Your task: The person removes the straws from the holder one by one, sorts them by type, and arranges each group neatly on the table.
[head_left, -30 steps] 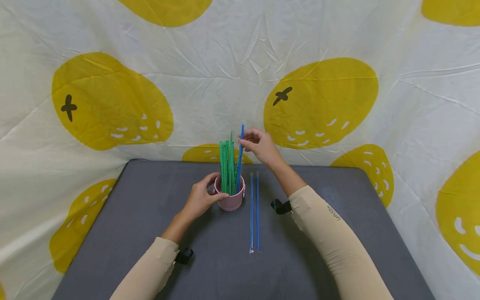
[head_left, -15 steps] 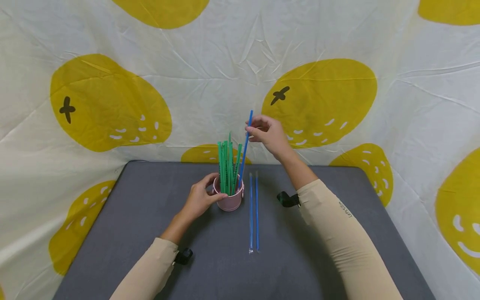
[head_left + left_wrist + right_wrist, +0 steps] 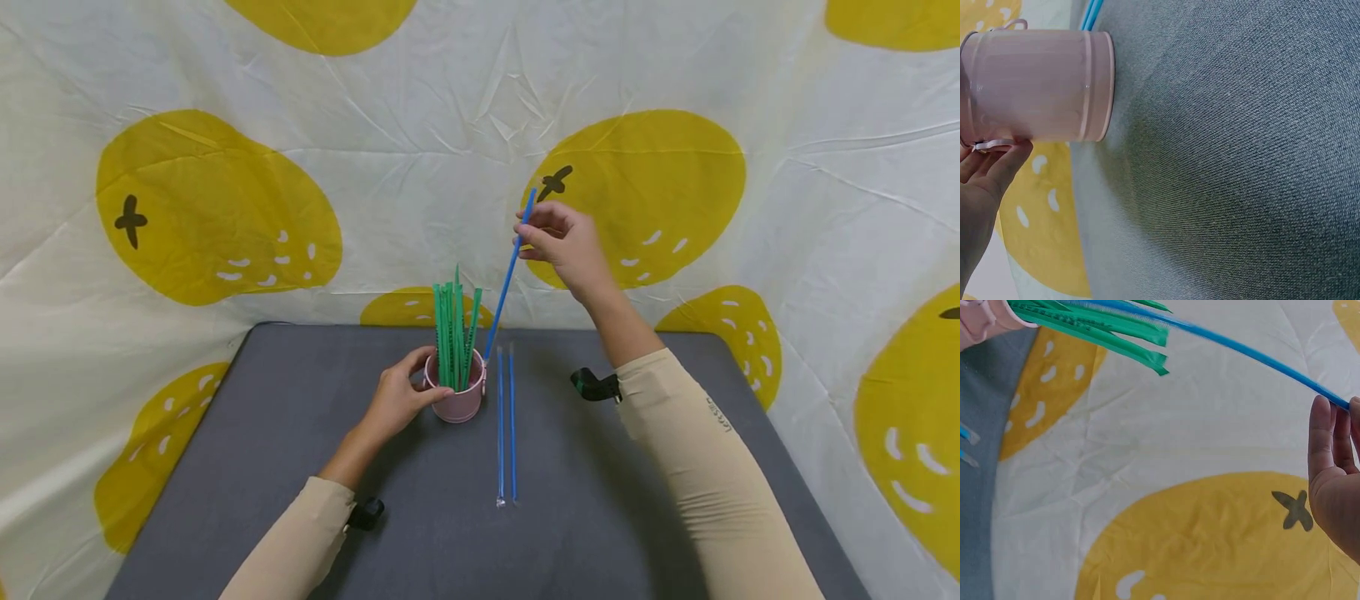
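Note:
A small pink pail stands upright on the table, holding several slim green-wrapped straws. My left hand grips the pail from the left, thumb at its front rim; the left wrist view has fingers by the handle loop of the pail. Up and to the right of it, my right hand pinches a blue straw near its upper end. That straw slants down to the pail's right rim; whether its lower tip touches the rim I cannot tell. In the right wrist view the straw passes the green ones.
Two blue straws in clear wrappers lie side by side on the dark grey table, just right of the pail. Behind the table hangs a white cloth printed with yellow fruit shapes.
My right hand has risen and moved right, drawing the blue straw up out of the pail from among the green ones. The left hand has stayed on the pail.

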`<state>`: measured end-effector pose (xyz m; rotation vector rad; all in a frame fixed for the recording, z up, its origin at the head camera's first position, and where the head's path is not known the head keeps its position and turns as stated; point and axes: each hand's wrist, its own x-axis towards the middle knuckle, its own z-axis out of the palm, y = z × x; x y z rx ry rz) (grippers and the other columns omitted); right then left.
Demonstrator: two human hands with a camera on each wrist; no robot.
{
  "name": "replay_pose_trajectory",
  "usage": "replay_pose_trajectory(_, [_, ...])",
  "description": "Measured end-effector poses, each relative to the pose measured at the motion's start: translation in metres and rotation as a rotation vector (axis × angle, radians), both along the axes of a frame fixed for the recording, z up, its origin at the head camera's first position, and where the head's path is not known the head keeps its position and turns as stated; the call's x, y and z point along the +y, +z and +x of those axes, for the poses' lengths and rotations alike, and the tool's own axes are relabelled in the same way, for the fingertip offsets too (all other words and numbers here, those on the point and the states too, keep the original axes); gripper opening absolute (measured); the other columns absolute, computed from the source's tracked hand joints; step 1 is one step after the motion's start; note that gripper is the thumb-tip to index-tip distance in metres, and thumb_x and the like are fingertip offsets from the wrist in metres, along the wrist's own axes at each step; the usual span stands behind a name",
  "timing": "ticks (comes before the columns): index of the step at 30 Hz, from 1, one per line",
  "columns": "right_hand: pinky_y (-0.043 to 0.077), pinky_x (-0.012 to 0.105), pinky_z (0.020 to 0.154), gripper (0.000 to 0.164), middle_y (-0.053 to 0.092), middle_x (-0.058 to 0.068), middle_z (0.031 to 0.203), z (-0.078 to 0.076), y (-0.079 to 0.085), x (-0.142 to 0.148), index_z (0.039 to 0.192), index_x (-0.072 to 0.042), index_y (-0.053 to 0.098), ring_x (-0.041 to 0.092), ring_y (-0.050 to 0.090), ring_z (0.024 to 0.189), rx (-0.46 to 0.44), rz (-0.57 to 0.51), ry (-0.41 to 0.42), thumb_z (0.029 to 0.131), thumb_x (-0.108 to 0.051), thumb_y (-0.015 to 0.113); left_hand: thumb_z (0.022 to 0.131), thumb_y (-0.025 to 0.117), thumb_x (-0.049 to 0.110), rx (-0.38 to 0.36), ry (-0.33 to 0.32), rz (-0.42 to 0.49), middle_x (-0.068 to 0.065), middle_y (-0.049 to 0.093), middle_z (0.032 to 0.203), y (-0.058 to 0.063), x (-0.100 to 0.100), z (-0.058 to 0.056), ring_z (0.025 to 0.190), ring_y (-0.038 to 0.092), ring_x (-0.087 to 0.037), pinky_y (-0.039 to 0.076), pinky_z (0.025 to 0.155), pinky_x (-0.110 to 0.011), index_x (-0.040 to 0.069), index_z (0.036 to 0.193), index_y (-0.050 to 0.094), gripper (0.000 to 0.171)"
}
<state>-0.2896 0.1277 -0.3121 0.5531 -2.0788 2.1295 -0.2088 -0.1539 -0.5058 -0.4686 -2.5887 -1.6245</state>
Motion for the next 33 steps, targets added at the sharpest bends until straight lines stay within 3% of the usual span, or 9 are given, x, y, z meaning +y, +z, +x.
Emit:
replay_pose_trajectory(7, [0.066,0.031,0.078,0.018,0.070,0.007,0.099,-0.001,-0.006,0.017,0.113,-0.003,0.072,0.016,0.070,0.085,-0.013,0.020,-0.032,0.096,-0.008,0.073,0.079,0.091,0.024,0.010,0.001,0.005,-0.017,0.063,0.141,0.000,0.000,-0.001,0.132,0.060,-0.037,0.061,0.095,-0.046,0.006,0.145,0.055,0.077])
replay_pose_trajectory(13, [0.065,0.028,0.078,0.019,0.070,0.007,0.113,0.000,-0.024,0.030,0.115,-0.003,0.071,0.020,0.072,0.092,-0.105,0.016,-0.053,0.097,-0.008,0.072,0.079,0.091,0.027,0.021,0.005,-0.012,-0.015,0.064,0.141,-0.001,0.000,-0.002,0.132,0.060,-0.034,0.061,0.095,-0.045,0.008,0.145,0.056,0.077])
replay_pose_trajectory(19, [0.065,0.028,0.080,0.025,0.069,0.003,0.114,0.004,-0.051,0.045,0.123,0.000,0.067,0.014,0.071,0.093,-0.164,0.111,-0.093,0.099,-0.010,0.069,0.079,0.091,0.030,0.028,-0.004,-0.011,-0.016,0.063,0.141,-0.001,0.001,-0.002,0.133,0.060,-0.035,0.062,0.094,-0.046,0.009,0.146,0.055,0.078])
replay_pose_trajectory(27, [0.064,0.031,0.086,0.042,0.064,-0.002,0.098,0.007,-0.095,0.062,0.137,0.010,0.055,0.009,0.069,0.087,-0.277,0.201,-0.086,0.102,-0.011,0.066,0.080,0.091,0.026,0.033,0.000,-0.027,-0.015,0.063,0.142,-0.002,0.003,-0.003,0.132,0.061,-0.032,0.061,0.095,-0.045,0.008,0.146,0.055,0.077])
replay_pose_trajectory(33, [0.065,0.028,0.082,0.037,0.066,0.003,0.101,0.011,-0.125,0.062,0.135,0.006,0.061,0.011,0.070,0.087,-0.320,0.256,-0.067,0.102,-0.011,0.065,0.080,0.091,0.027,0.022,0.003,-0.013,-0.016,0.063,0.142,0.000,0.001,-0.004,0.133,0.060,-0.031,0.062,0.095,-0.044,0.007,0.146,0.055,0.079])
